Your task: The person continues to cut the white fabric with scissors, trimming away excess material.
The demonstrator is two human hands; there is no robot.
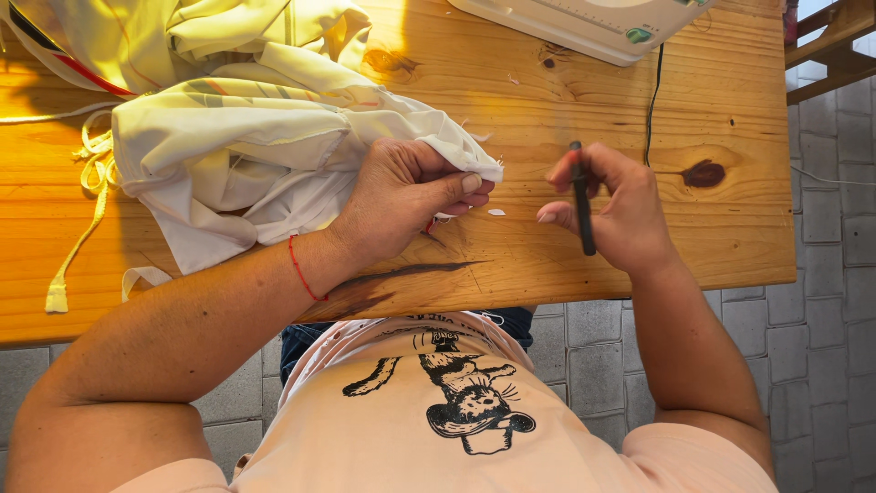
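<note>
While pinched between thumb and fingers of the left hand (401, 196), corner of the cream fabric garment (274, 146) lying bunched across the wooden table (730, 228), drawstring cord (78, 228) trailing off its near side. Right hand (620, 215) closed around a slim dark seam ripper (581, 196), just beside the held corner, not touching it. Hands near but apart. Looks light, soft, floppy cloth, prone to slipping and bunching; best gripped right at the hemmed edge, close to the stitching, kept taut. White sewing machine (593, 23) at the far edge, black cable (653, 100) running down beside a dark knot.
</note>
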